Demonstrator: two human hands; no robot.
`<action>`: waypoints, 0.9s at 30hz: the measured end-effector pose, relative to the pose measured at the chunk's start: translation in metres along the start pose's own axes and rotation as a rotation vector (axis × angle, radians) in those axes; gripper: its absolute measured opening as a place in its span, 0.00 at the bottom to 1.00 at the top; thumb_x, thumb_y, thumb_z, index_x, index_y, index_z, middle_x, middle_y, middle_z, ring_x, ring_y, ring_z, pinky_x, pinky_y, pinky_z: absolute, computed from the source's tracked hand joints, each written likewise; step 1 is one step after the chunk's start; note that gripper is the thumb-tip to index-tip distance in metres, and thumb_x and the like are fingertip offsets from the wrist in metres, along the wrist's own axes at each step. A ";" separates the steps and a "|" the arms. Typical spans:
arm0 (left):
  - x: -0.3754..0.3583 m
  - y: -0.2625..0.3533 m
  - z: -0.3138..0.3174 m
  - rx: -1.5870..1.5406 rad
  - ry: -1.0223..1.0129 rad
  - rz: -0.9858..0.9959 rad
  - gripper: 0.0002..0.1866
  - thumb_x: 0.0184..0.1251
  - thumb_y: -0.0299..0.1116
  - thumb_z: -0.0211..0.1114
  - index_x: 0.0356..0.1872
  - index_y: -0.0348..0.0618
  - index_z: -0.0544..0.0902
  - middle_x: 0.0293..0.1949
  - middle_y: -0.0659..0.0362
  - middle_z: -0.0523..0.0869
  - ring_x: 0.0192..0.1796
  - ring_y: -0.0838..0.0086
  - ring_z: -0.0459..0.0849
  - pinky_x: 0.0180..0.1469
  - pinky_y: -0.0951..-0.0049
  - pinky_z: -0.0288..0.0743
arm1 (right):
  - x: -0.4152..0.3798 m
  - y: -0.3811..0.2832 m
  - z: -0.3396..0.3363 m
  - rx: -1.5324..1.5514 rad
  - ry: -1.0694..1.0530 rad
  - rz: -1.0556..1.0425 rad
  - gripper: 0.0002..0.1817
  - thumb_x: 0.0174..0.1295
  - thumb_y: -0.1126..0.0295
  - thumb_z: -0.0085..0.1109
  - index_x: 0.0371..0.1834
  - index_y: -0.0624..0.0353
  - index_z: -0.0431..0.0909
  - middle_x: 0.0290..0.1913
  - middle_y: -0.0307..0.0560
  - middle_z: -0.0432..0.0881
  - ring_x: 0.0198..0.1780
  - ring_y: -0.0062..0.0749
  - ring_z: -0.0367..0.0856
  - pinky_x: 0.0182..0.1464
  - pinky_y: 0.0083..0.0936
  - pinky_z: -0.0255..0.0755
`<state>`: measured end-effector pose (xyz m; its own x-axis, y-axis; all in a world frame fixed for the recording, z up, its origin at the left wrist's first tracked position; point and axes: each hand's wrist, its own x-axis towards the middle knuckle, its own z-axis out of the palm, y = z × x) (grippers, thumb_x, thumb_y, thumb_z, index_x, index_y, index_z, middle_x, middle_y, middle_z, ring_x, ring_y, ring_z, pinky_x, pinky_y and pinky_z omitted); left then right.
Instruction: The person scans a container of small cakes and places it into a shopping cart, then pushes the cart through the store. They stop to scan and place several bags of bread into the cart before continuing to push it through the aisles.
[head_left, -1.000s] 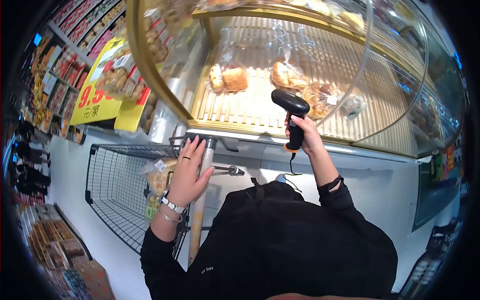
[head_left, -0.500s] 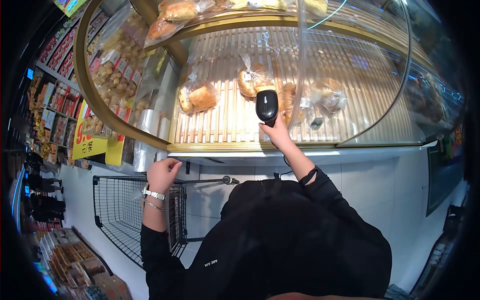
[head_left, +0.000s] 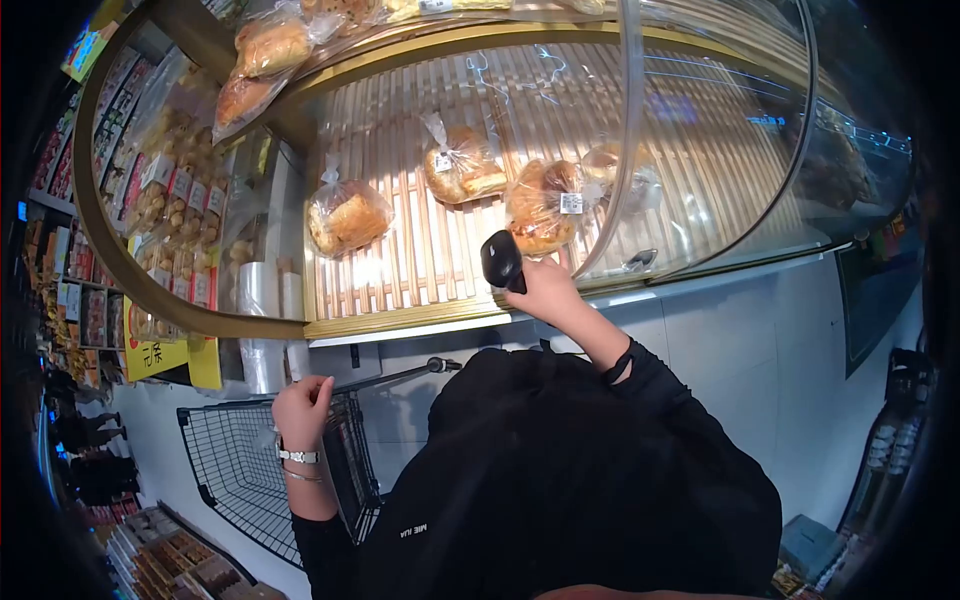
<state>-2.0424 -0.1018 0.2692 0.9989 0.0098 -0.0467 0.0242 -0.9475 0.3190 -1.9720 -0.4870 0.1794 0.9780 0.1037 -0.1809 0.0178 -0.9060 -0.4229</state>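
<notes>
My right hand (head_left: 548, 288) is closed around a black handheld barcode scanner (head_left: 502, 262), over the front edge of the bread shelf. Just beyond the scanner lies a bagged bread (head_left: 541, 205) with a white label. Another bagged bread (head_left: 464, 168) sits behind it to the left, and a third bread (head_left: 350, 217) lies at the shelf's left. One more clear bag of bread (head_left: 625, 172) rests on the right, partly behind the curved clear panel. My left hand (head_left: 301, 408), with a watch and bracelet at the wrist, hangs curled above the shopping cart (head_left: 235, 450); nothing shows in its fingers.
The slatted wooden shelf (head_left: 400, 265) has a gold front rim and curved clear panels (head_left: 628, 110). An upper shelf holds more bagged bread (head_left: 270, 48). Rolls of clear bags (head_left: 259, 325) and a yellow price sign (head_left: 170, 362) stand at left. Shelves of goods line the far left.
My right hand has drawn the scanner back toward me, from over the middle bread to the shelf's front edge. The view has shifted, and my left hand stays curled near the cart.
</notes>
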 end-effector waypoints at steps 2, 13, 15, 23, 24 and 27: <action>0.001 0.002 -0.001 0.006 0.005 -0.007 0.11 0.56 0.42 0.65 0.27 0.46 0.85 0.16 0.57 0.80 0.20 0.64 0.78 0.24 0.68 0.68 | -0.002 0.003 -0.001 -0.130 -0.097 0.027 0.25 0.45 0.49 0.59 0.39 0.60 0.79 0.38 0.53 0.81 0.47 0.46 0.77 0.69 0.54 0.43; 0.037 -0.010 0.003 -0.251 -0.396 -0.015 0.13 0.61 0.40 0.62 0.28 0.39 0.83 0.17 0.54 0.79 0.18 0.67 0.75 0.24 0.70 0.67 | -0.015 0.046 0.015 -0.612 -0.253 0.201 0.23 0.46 0.55 0.59 0.41 0.61 0.79 0.39 0.50 0.81 0.45 0.39 0.79 0.55 0.36 0.62; 0.046 -0.016 0.008 -0.257 -0.511 0.018 0.13 0.62 0.39 0.62 0.35 0.39 0.83 0.19 0.56 0.82 0.22 0.70 0.80 0.26 0.71 0.71 | -0.017 0.051 0.009 -0.585 -0.236 0.241 0.23 0.46 0.55 0.59 0.41 0.60 0.79 0.39 0.50 0.81 0.44 0.40 0.79 0.54 0.35 0.62; 0.092 -0.013 0.013 -0.208 -0.605 0.161 0.15 0.65 0.40 0.58 0.45 0.40 0.80 0.25 0.54 0.85 0.29 0.67 0.84 0.34 0.69 0.75 | -0.030 0.076 -0.010 -0.587 -0.217 0.275 0.20 0.48 0.56 0.59 0.41 0.56 0.80 0.38 0.44 0.82 0.43 0.33 0.80 0.53 0.34 0.60; 0.097 -0.011 0.011 -0.192 -0.568 0.172 0.16 0.65 0.40 0.58 0.46 0.39 0.80 0.26 0.53 0.85 0.29 0.67 0.84 0.35 0.69 0.75 | -0.031 0.078 -0.012 -0.564 -0.222 0.282 0.20 0.47 0.56 0.59 0.41 0.56 0.80 0.37 0.44 0.82 0.43 0.33 0.80 0.53 0.33 0.60; 0.111 -0.008 0.009 -0.193 -0.543 0.199 0.16 0.66 0.39 0.57 0.46 0.37 0.79 0.26 0.51 0.85 0.30 0.67 0.84 0.35 0.70 0.75 | -0.033 0.085 -0.015 -0.572 -0.196 0.327 0.20 0.46 0.55 0.59 0.40 0.55 0.81 0.37 0.44 0.82 0.42 0.32 0.81 0.54 0.32 0.61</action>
<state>-1.9316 -0.0960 0.2527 0.8225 -0.3738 -0.4288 -0.1024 -0.8388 0.5347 -1.9991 -0.5739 0.1626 0.8970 -0.1885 -0.3999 -0.1121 -0.9720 0.2067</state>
